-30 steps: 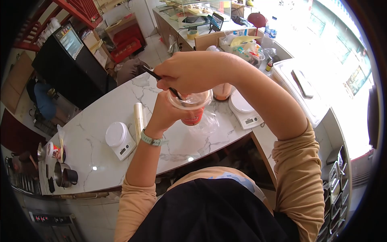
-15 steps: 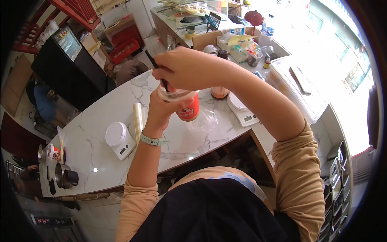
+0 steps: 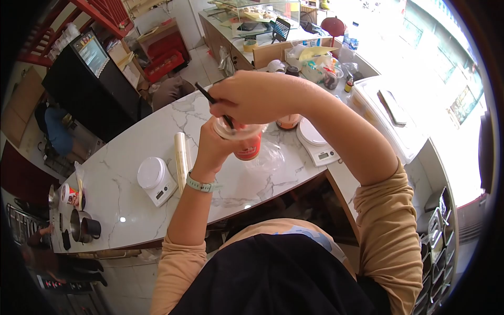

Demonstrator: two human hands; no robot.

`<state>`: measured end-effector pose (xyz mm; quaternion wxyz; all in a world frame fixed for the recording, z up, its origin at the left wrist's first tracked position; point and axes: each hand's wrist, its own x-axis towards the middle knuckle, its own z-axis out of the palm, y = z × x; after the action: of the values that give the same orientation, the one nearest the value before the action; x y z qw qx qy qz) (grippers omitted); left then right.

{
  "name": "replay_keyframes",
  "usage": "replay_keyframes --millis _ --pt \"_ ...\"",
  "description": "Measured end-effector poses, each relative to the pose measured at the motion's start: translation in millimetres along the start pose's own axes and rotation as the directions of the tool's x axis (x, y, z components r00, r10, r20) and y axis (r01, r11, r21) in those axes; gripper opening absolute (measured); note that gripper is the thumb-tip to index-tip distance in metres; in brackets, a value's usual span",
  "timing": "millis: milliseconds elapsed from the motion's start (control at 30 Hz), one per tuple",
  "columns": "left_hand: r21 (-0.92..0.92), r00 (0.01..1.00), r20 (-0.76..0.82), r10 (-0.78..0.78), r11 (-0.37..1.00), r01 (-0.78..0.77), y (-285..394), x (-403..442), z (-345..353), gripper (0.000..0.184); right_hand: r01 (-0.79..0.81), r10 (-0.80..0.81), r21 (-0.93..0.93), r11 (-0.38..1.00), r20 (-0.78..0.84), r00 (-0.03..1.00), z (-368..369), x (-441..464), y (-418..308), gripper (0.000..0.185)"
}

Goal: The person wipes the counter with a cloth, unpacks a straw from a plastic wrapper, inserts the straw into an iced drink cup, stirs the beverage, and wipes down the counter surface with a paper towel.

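Observation:
My left hand (image 3: 211, 149) is closed around a clear plastic cup (image 3: 227, 132), its rim tilted upward above the counter. My right hand (image 3: 249, 97) grips a black-handled utensil (image 3: 205, 93), whose lower part reaches down to the cup's mouth. My right hand and wrist hide what is inside the cup and the utensil's working end. Just behind the cup, a red labelled tub (image 3: 250, 150) is partly covered. Beside it a crumpled clear plastic bag (image 3: 269, 157) lies on the marble-patterned counter (image 3: 118, 194).
White kitchen scales (image 3: 158, 181) and a roll of plastic film (image 3: 181, 157) lie left of my left forearm. Another scale (image 3: 316, 144) and a brown-labelled jar (image 3: 287, 122) stand right. A lidded bin (image 3: 386, 118) is by my right arm; metal pots (image 3: 84, 227) are far left.
Both hands, with the cup and utensil, have shifted slightly down and right, covering more of the red tub. At lower left, another person has come further into view.

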<state>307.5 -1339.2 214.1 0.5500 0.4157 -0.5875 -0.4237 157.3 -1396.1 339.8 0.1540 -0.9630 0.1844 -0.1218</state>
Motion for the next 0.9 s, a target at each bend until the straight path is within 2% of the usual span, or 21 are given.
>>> replay_keyframes --millis 100,200,300,400,500,600,700,800,900 --pt "-0.066 1.0 -0.006 -0.011 0.998 0.01 1.5 -1.5 5.2 0.063 0.087 -0.07 0.059 0.994 -0.251 0.965 10.0 3.7 1.0 0.028" --pt "-0.076 0.999 -0.025 -0.029 0.997 0.027 -3.2 0.6 0.4 0.065 -0.001 -0.001 -0.024 1.0 -0.087 0.996 6.1 2.9 1.9 0.027" --pt "-0.004 0.999 -0.029 0.038 0.999 -0.038 -2.1 0.2 6.3 0.063 0.04 -0.041 -0.01 0.999 -0.075 0.996 9.6 5.9 6.8 0.025" --pt "-0.21 0.993 -0.099 -0.056 0.977 0.035 0.4 1.2 4.7 0.064 0.081 -0.062 0.083 0.993 -0.208 0.976 13.0 5.3 5.1 0.024" --pt "0.052 0.999 -0.024 0.036 0.998 -0.035 -0.1 1.5 1.9 0.061 0.1 -0.108 -0.115 0.988 -0.064 0.992 12.5 3.3 11.0 0.023" --pt "-0.202 0.998 -0.051 -0.039 0.979 0.028 2.7 1.4 7.2 0.06 0.075 -0.042 0.107 0.991 -0.289 0.956 14.1 8.9 7.2 0.024" --pt "-0.007 1.0 -0.012 0.019 1.0 -0.019 -1.8 3.1 3.0 0.059 0.023 -0.027 -0.087 0.996 -0.044 0.999 9.6 3.9 8.7 0.026" --pt "-0.179 0.998 -0.059 -0.025 0.984 0.014 5.7 4.3 9.5 0.059 0.182 -0.155 0.044 0.982 -0.354 0.922 14.5 9.0 6.0 0.026" --pt "-0.022 1.0 0.005 -0.004 1.0 0.004 2.3 6.1 3.5 0.057 0.013 -0.016 -0.053 0.999 -0.06 0.998 -1.7 1.4 1.0 0.026"
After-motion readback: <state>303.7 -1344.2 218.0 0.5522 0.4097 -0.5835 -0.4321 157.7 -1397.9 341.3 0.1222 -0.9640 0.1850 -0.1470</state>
